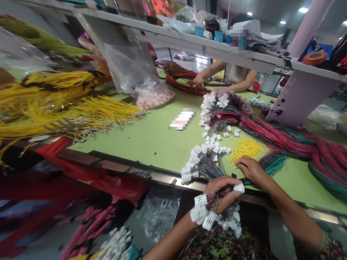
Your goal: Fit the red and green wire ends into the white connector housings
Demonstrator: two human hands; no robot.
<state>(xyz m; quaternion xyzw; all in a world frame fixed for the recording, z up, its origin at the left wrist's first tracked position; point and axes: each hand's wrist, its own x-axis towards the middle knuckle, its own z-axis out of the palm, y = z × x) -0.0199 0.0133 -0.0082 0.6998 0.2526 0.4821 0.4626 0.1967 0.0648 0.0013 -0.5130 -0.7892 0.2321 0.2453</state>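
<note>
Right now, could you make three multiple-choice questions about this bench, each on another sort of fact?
1. Where lies the heap of small yellow parts?
A. In the bag
B. On the green table, near the right hand
C. On the shelf

2. Which colours have the long wires at right?
A. Yellow and black
B. White and blue
C. Red and green

3. How is the left hand?
A. Closed around wires with white connectors
B. Open, flat on the table
C. Holding orange tape

1 B: it lies on the green surface.
2 C: both colours show.
3 A: fingers wrap the bundle.
</note>
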